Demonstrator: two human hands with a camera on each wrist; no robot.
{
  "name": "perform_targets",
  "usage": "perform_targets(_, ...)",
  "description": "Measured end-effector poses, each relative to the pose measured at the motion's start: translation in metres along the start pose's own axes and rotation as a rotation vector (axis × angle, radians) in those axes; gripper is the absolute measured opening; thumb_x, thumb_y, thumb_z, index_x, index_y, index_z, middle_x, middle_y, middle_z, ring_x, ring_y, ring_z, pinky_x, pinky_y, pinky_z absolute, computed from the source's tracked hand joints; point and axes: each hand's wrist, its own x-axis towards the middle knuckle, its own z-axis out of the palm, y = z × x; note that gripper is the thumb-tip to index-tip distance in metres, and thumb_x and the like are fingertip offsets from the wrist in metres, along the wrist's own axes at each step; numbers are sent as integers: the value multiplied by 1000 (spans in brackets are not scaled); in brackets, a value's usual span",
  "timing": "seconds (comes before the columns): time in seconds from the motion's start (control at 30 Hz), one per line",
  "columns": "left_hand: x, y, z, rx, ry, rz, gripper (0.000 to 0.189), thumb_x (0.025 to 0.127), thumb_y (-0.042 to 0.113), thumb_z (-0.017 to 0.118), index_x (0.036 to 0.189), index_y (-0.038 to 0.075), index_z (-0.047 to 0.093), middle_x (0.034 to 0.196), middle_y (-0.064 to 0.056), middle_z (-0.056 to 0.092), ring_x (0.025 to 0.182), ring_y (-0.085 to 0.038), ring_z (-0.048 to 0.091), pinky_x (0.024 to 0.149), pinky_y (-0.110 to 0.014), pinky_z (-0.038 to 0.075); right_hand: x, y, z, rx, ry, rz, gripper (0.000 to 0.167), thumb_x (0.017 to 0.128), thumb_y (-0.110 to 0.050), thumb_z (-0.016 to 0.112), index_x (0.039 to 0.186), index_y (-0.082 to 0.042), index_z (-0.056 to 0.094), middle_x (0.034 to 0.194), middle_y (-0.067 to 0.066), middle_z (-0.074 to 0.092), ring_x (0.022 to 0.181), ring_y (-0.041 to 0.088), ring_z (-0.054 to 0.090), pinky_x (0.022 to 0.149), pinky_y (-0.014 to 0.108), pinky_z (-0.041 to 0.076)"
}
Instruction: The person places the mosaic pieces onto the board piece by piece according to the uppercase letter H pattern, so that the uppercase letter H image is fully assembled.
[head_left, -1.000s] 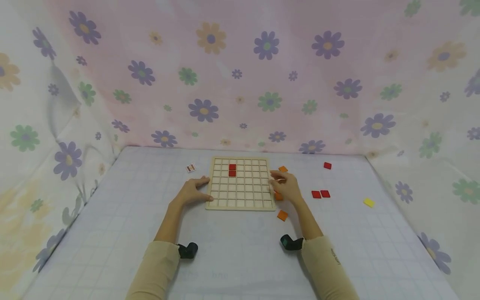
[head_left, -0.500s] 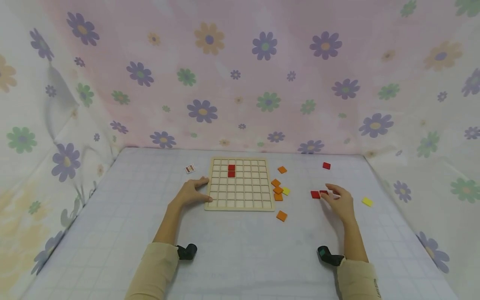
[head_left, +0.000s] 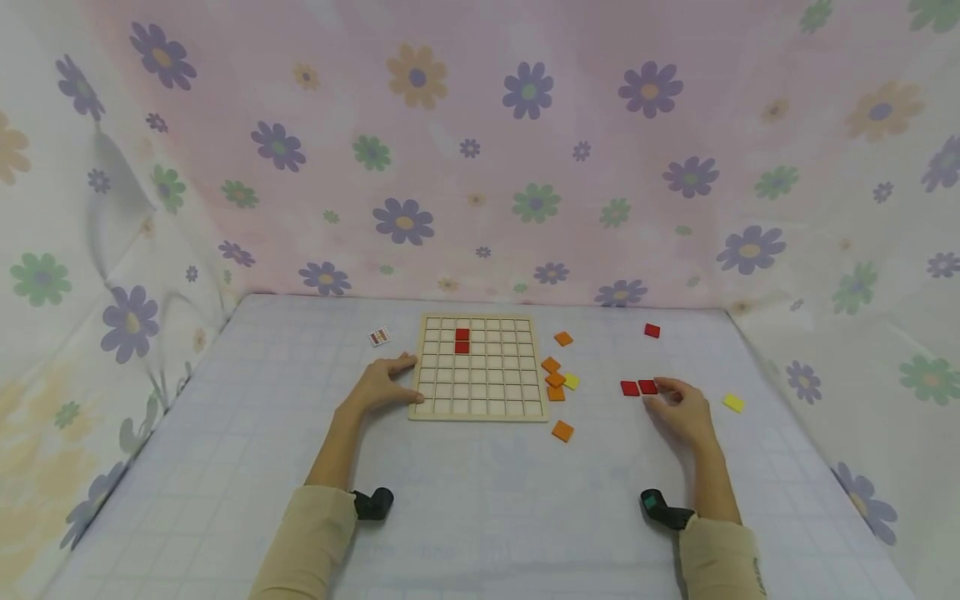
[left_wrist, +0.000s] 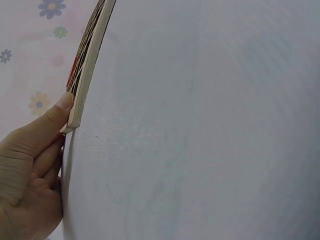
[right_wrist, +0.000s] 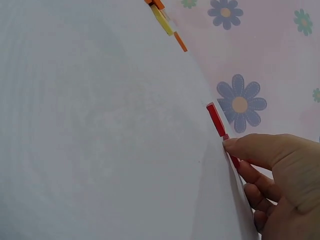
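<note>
A square wooden grid board (head_left: 483,362) lies mid-table, two red tiles (head_left: 462,341) sitting in its upper cells. Along the board's left edge rests my left hand (head_left: 381,387), with the thumb and index finger apart, both touching the frame. In the left wrist view the thumb (left_wrist: 57,111) lies on the board's rim near a corner. My right hand (head_left: 684,410) pinches a red tile (head_left: 647,387) between thumb and forefinger, down at the table. Another red tile (head_left: 629,388) lies close to its left. The right wrist view shows the pinched tile (right_wrist: 234,161) partly hidden by the fingers.
Several orange tiles (head_left: 555,393) and a yellow tile (head_left: 572,382) lie right of the board. Farther out are a red tile (head_left: 652,331) and a yellow tile (head_left: 733,403). A small patterned card (head_left: 379,336) lies left of the board. Flowered cloth (head_left: 480,167) rises behind.
My right hand has moved right, from the orange tiles beside the board to the pair of red tiles, and now pinches one. My left hand stays at the board's left edge.
</note>
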Motion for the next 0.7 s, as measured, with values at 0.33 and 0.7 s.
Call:
perform_targets(0.33, 1, -2, 0, 10, 8, 4, 81, 64, 25, 86, 134, 2, 51, 144, -18, 39, 136, -31, 34, 114, -44, 22, 5, -6, 9, -50, 89, 36, 51, 90, -33, 62, 121, 6, 55, 113, 26, 58, 100, 34, 49, 84, 42, 45)
perform_targets(0.7, 2, -3, 0, 6, 5, 4, 82, 64, 26, 86, 134, 2, 51, 144, -18, 39, 136, -31, 34, 114, -45, 23, 10, -11, 10, 1, 67, 63, 44, 91, -18, 56, 126, 7, 50, 123, 27, 51, 107, 37, 47, 93, 49, 44)
